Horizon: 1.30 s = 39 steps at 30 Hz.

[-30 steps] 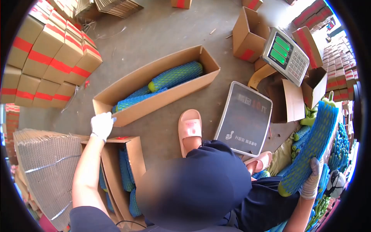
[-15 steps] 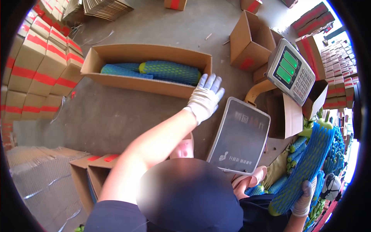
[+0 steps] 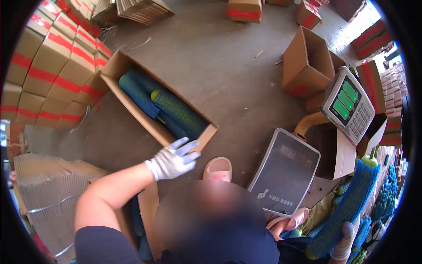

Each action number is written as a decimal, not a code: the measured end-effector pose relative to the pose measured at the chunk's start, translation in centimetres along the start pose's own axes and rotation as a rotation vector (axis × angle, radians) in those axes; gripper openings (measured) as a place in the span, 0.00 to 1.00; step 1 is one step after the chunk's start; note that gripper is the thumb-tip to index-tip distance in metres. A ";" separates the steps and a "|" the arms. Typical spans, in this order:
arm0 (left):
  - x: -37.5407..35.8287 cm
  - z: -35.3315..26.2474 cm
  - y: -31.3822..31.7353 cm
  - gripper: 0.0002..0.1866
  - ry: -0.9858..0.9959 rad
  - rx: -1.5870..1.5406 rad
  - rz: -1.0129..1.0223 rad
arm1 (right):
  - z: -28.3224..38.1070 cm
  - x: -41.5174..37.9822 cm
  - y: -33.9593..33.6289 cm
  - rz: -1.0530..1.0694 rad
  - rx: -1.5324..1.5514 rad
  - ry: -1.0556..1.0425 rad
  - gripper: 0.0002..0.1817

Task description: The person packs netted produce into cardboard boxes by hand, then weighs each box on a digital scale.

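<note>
My gloved left hand [image 3: 173, 160] lies against the near right corner of a long open carton [image 3: 138, 115] on the floor, fingers stretched and spread. Inside the carton are several long green gourds in blue net sleeves [image 3: 178, 108]. At the lower right, my gloved right hand [image 3: 345, 242] is wrapped round a long green gourd in a blue net [image 3: 349, 202], held tilted with its stem end up. Between the hands stands a platform scale [image 3: 285, 174], its plate bare and its green-lit display [image 3: 347, 99] on a post behind.
Taped cartons [image 3: 52, 75] are stacked at the left. Flattened cardboard [image 3: 57, 193] lies at the lower left, beside another open carton [image 3: 151, 209]. An open carton [image 3: 303, 61] stands behind the scale. More netted gourds [image 3: 384, 193] are piled at the far right.
The long carton has swung round, its right end coming toward me, and now lies diagonally. My left hand has moved left and closer with that end. My right hand still holds the gourd.
</note>
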<state>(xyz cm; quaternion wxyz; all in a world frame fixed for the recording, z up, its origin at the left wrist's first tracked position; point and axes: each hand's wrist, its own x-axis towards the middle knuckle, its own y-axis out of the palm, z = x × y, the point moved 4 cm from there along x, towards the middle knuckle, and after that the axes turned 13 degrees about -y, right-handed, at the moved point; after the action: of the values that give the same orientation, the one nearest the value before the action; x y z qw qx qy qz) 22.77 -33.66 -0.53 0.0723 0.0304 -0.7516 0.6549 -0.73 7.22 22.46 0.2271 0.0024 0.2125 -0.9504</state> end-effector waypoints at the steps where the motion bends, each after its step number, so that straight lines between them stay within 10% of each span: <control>1: -2.2 1.3 -0.8 0.06 0.060 -0.018 0.033 | 0.1 0.0 0.1 0.013 0.001 0.001 0.40; 7: -9.4 11.1 -4.5 0.12 -0.039 0.239 0.248 | -0.1 -1.1 0.4 0.060 -0.028 -0.007 0.38; 10: -13.0 16.2 -4.4 0.19 -0.841 0.755 0.231 | -0.6 -2.7 -1.5 0.085 -0.069 0.008 0.37; 11: -13.2 15.1 -6.4 0.22 -1.172 0.767 0.208 | -0.6 -3.5 -2.1 0.084 -0.070 0.021 0.37; 17: -22.0 -2.8 -6.9 0.40 -1.441 -0.227 0.017 | -1.8 -5.2 -4.2 0.024 -0.005 -0.015 0.36; 20: -23.0 -11.4 -6.1 0.51 -1.412 -0.127 0.138 | -2.3 -5.1 -4.7 0.016 0.047 -0.077 0.37; 29: -38.4 -10.7 -5.1 0.33 -1.961 -0.035 -0.048 | -1.5 -5.7 -4.1 0.002 0.051 -0.078 0.37; 31: -37.5 -10.6 -4.5 0.26 -1.909 -0.001 0.460 | -1.2 -5.7 -4.0 0.020 0.063 -0.081 0.37; 39: -23.6 -8.0 -3.3 0.21 -1.307 -0.061 0.495 | -1.6 -4.3 -3.8 0.046 0.018 -0.035 0.38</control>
<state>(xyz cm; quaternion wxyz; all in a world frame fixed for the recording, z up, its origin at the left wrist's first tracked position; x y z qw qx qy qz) 47.13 -27.36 0.29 -0.5452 0.2440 -0.6438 0.4783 1.32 12.76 22.99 0.2524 -0.0072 0.1997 -0.9468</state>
